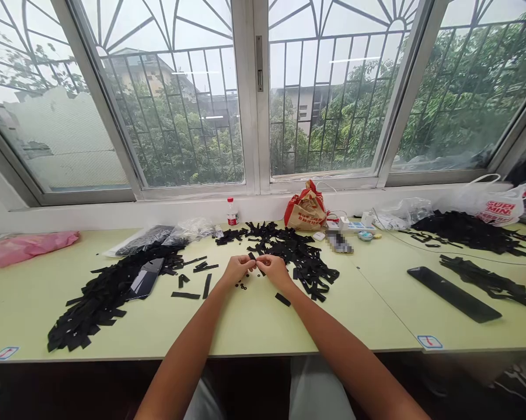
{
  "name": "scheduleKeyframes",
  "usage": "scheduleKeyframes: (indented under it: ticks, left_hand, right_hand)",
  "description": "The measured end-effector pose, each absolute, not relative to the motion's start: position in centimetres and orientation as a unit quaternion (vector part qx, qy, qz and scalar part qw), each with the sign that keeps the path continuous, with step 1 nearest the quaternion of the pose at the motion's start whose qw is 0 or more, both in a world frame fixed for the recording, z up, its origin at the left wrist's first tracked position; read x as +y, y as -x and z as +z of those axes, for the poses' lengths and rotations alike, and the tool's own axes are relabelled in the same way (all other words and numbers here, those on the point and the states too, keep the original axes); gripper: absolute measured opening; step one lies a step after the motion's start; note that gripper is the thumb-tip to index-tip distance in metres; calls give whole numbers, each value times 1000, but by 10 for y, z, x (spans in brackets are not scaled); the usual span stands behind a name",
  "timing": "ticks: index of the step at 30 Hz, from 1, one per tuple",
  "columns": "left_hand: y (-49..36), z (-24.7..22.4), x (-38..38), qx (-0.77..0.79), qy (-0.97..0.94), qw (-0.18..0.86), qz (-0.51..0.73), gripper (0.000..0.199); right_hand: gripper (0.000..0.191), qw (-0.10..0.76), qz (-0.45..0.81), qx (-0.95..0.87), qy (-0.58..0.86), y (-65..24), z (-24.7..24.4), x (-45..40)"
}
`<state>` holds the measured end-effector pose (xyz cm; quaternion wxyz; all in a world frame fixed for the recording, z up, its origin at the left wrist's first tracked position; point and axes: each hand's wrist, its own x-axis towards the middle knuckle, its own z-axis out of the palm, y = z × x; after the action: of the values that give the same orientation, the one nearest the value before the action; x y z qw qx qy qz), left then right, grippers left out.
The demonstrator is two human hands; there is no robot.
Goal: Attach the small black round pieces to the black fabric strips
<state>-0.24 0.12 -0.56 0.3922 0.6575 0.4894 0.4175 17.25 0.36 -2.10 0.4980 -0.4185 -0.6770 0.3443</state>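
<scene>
Over the middle of the table, my left hand (240, 270) and my right hand (273, 271) meet, both with fingers pinched on one short black strip (252, 256). The fingertips hide most of that strip. Below my left hand lie several small black rings or discs (241, 286). Just under my right wrist is a single black strip (282, 299). Behind my hands spreads a heap of black strips (298, 251). To the left, a few loose strips (185, 295) lie beside a larger pile of black strips (100, 291).
A phone (145, 279) rests against the left pile. At the back stand a red-capped bottle (232, 213), a red and brown bag (305, 209) and a power strip (354, 226). A pink bag (32, 247) is far left. On the right lies a long black tray-like piece (454, 294).
</scene>
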Motion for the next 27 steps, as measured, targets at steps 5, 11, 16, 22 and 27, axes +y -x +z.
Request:
scheduleKeyframes:
  ticks: [5,11,16,22,27]
  left_hand:
    - [2,-7,3,488,-659,388,421,32]
    - [2,-8,2,481,-662,386,427,31]
    - [3,-8,3,480,-662,390,424,30]
    - [4,-9,4,483,-662,393,417,29]
    - [4,-11,5,488,-662,388,417,29]
  right_hand:
    - [22,501,340,-676,421,-172,-24,6]
    - [23,501,335,-680,418,-172,-25,6]
    - [24,497,336,-684,415,-173,-24,6]
    - [23,491,338,-687,415,-174,-24,7]
    - [23,488,326,-689,425,-174,-24,6]
